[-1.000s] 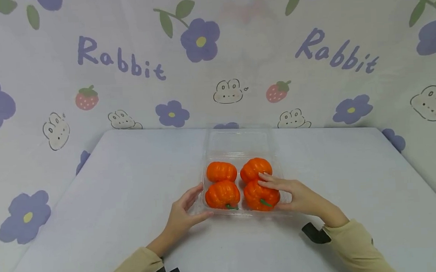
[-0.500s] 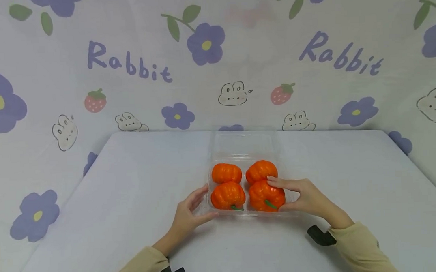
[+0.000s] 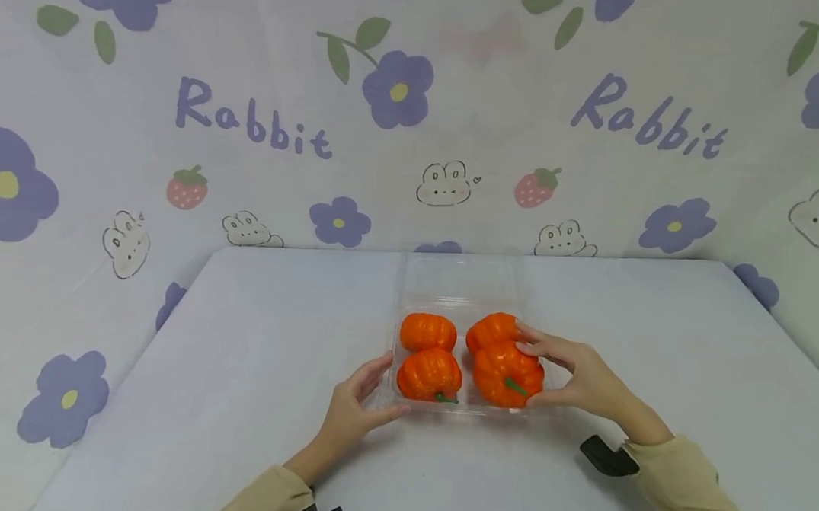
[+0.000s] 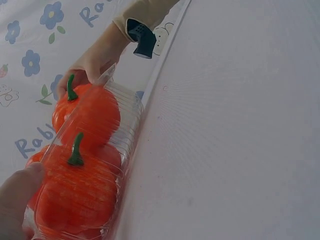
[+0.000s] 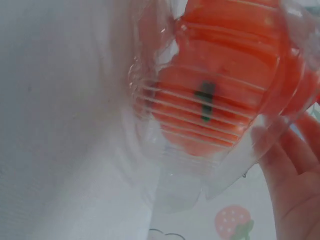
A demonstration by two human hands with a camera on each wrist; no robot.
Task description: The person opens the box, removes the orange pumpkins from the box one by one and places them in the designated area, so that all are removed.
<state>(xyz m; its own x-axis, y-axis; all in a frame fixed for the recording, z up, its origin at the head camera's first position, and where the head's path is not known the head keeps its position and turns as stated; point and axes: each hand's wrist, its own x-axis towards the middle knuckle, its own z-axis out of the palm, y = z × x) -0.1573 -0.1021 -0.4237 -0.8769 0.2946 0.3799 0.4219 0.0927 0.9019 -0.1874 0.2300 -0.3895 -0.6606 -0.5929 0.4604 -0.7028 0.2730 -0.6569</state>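
Observation:
A clear plastic clamshell box (image 3: 450,408) stands on the table with orange pumpkins in it. On its left side are a back pumpkin (image 3: 428,332) and a front pumpkin (image 3: 427,373); on its right, another back pumpkin (image 3: 490,330) and a front pumpkin (image 3: 500,373) with a green stem. My left hand (image 3: 351,414) grips the box's front left corner, thumb in front and fingers along the side. My right hand (image 3: 586,377) holds the front right pumpkin, thumb at its front and fingertips over its far side. Through the ribbed wall, the left wrist view shows green stems (image 4: 76,152).
The box's transparent lid (image 3: 461,276) lies folded back towards the wall. A white cloth covers the table (image 3: 289,322). Behind it hangs a patterned curtain (image 3: 486,115) with flowers and rabbits. Dark wrist mounts (image 3: 607,456) stick out under the sleeves.
The head view has shifted slightly. My right fingers have slid right and further over the front right pumpkin, which has shifted slightly right. My left hand stays at the box's corner.

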